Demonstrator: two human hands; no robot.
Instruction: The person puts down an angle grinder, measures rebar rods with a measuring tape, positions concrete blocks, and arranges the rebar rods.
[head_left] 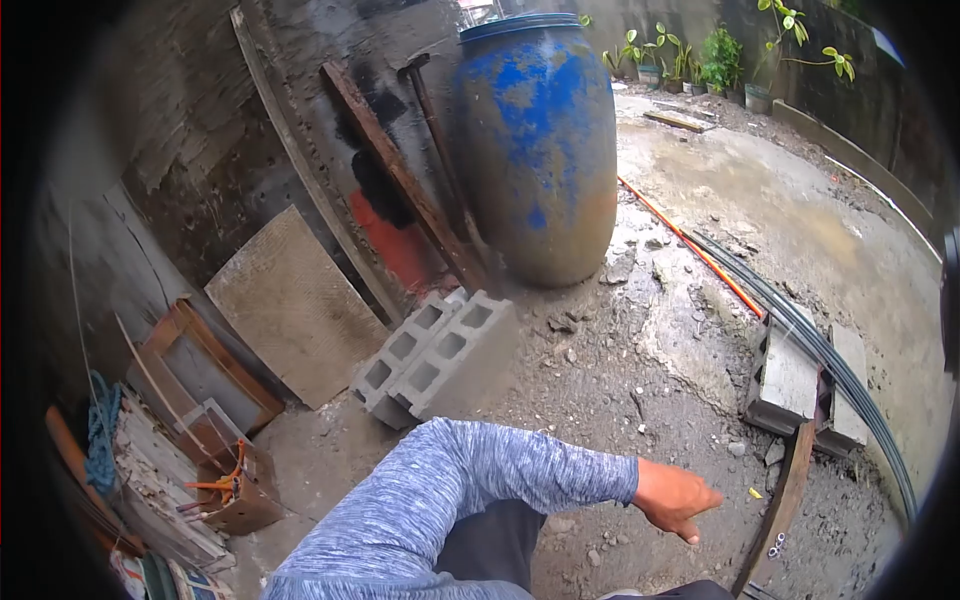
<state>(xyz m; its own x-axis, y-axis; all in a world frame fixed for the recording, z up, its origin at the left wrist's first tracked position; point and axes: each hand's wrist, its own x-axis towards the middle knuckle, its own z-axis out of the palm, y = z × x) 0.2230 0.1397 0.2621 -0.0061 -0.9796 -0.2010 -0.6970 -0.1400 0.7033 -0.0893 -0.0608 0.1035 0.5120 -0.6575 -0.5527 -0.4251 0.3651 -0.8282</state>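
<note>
My left hand (676, 497) reaches across from the left in a grey-blue sleeve, above the gravelly ground. Its thumb is apart from the fingers, which point right, and nothing shows in it. Nearest to it is a narrow wooden strip (788, 490), one end against hollow concrete blocks (788, 375). Small shiny metal rings (776, 545) lie on or beside the strip's lower part. A small yellow scrap (755, 493) rests on the ground between hand and strip. My right hand is out of view.
A tall blue barrel (545, 150) stands by the wall. Two hollow blocks (440, 350) sit left of centre. Dark pipes (850, 375) arc over the right-hand blocks, near an orange rod (715, 268). A cardboard box (245, 500) and leaning boards (295, 310) are at left.
</note>
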